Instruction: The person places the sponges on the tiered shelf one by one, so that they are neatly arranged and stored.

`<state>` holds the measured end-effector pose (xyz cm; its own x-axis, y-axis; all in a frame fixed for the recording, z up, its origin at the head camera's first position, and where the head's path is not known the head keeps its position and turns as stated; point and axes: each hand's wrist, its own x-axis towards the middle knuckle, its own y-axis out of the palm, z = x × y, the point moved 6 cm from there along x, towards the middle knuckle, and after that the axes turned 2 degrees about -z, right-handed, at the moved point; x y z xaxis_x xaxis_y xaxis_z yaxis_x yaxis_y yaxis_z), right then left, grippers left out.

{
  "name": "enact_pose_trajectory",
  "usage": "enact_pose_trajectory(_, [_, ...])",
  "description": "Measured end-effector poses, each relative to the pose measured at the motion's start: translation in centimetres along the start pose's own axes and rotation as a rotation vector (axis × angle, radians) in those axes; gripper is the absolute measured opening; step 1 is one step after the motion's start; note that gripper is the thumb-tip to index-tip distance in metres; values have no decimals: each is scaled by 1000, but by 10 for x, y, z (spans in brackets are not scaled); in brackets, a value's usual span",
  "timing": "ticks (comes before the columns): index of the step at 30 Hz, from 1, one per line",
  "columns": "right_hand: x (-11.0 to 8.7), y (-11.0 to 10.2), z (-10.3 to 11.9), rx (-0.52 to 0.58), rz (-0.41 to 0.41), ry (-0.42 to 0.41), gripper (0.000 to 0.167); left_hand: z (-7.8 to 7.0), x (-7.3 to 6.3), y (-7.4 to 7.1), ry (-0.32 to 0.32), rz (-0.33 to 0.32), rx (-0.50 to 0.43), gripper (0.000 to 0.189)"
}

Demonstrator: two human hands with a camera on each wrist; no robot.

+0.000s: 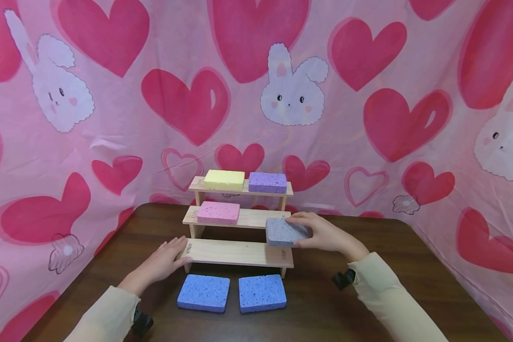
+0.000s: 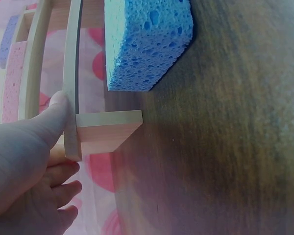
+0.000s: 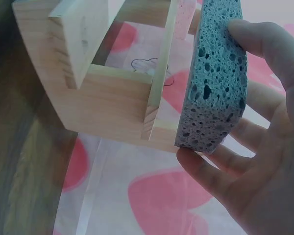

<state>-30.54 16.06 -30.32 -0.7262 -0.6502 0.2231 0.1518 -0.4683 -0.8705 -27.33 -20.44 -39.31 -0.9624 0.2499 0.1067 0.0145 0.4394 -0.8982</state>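
Note:
My right hand point(image 1: 325, 232) grips a grey sponge point(image 1: 284, 232) by its right end, thumb on one side and fingers on the other. The sponge overlaps the right end of the middle shelf in the head view; the right wrist view shows its porous face point(image 3: 215, 63). My left hand point(image 1: 164, 259) rests at the left end of the bottom step of a three-tier wooden stand point(image 1: 239, 251), its thumb point(image 2: 59, 107) against the board. A pink sponge point(image 1: 218, 212) lies on the middle shelf. On the top shelf are a yellow sponge point(image 1: 224, 180) and a purple sponge point(image 1: 267, 182).
Two blue sponges lie on the dark wooden table point(image 1: 325, 294) in front of the stand, a left blue sponge point(image 1: 203, 292) and a right blue sponge point(image 1: 262, 293). Behind the table hangs a pink cloth point(image 1: 248, 128) with hearts and rabbits.

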Motion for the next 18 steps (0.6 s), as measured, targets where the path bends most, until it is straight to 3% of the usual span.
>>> enact_pose_trajectory(10, [24, 2, -1, -12, -10, 75, 65, -1, -1, 0, 2, 1, 3, 74])
enact_pose_trajectory(18, [38, 6, -4, -21, -27, 48, 63, -2, -2, -1, 4, -2, 10, 74])
